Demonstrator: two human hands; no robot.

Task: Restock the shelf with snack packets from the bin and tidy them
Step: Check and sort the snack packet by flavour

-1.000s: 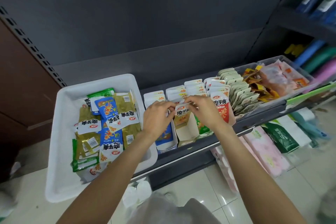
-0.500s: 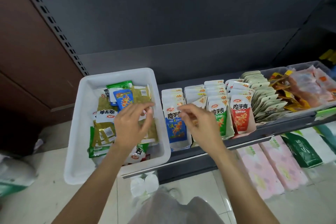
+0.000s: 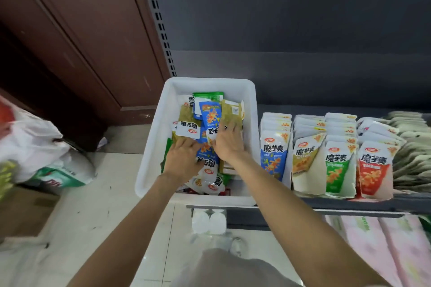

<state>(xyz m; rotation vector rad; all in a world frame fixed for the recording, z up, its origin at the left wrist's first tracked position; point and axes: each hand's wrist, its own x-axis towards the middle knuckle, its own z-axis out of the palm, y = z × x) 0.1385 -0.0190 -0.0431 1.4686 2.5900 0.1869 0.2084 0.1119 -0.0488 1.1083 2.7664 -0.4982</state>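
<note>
Both your hands are down in the white bin point(image 3: 151, 147), on top of the loose heap of snack packets point(image 3: 211, 119). Your left hand point(image 3: 183, 161) lies flat on the pile with its fingers spread forward, touching an olive packet and a blue one; it curls round nothing. Your right hand point(image 3: 227, 143) sits just beside it, fingers reaching forward onto a blue packet and an olive-green one. Whether those fingers pinch a packet or only press on it cannot be told, since the back of the hand hides the fingertips.

To the right of your right hand, the shelf point(image 3: 349, 202) carries upright rows of packets: a blue-fronted row point(image 3: 274, 158) nearest the bin, then a yellow-fronted row point(image 3: 305, 161), a green-fronted row point(image 3: 337, 165) and a red-fronted row point(image 3: 373, 170). Farther right stand pale grey-green packets point(image 3: 412, 147), blurred. Well to the left of your left hand, white plastic bags point(image 3: 35, 147) lie on the floor.
</note>
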